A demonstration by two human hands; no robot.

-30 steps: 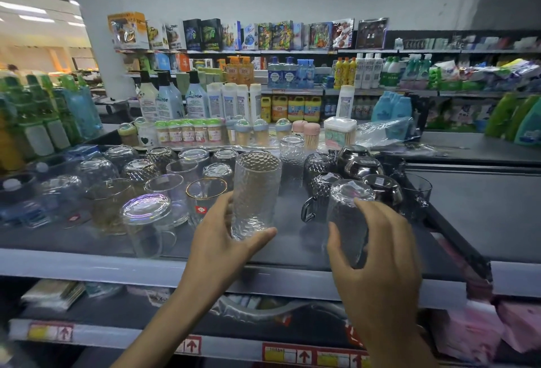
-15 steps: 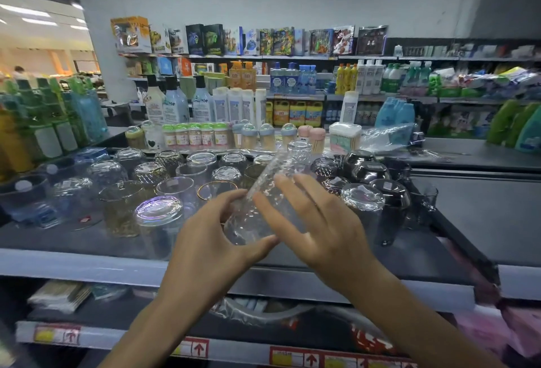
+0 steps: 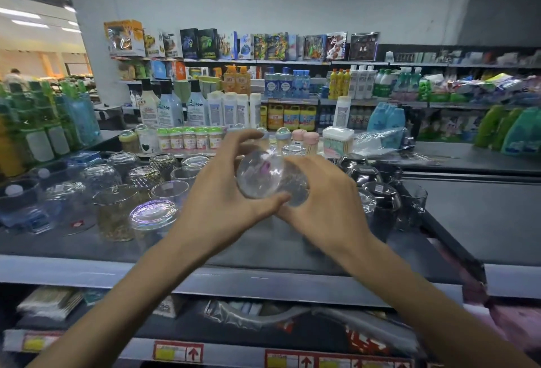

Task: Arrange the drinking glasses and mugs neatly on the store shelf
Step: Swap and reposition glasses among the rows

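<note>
A clear textured drinking glass point(image 3: 265, 177) is held in the air above the dark store shelf point(image 3: 263, 247), tipped so its round base faces me. My left hand point(image 3: 222, 192) grips it from the left, fingers curled over its top and thumb under it. My right hand point(image 3: 325, 200) grips it from the right and below. Several clear glasses point(image 3: 152, 218) stand upside down on the left of the shelf. Dark mugs point(image 3: 380, 200) stand on the right.
A row of small jars point(image 3: 187, 140) and bottles stands behind the glasses. Green and blue bottles point(image 3: 44, 130) fill the far left. A black divider point(image 3: 448, 244) bounds the shelf on the right. A lower shelf with price tags point(image 3: 178, 350) lies beneath.
The glass has been lifted off the shelf and tipped over until its base faces me. My right hand left the upside-down glass on the right and took hold of this one.
</note>
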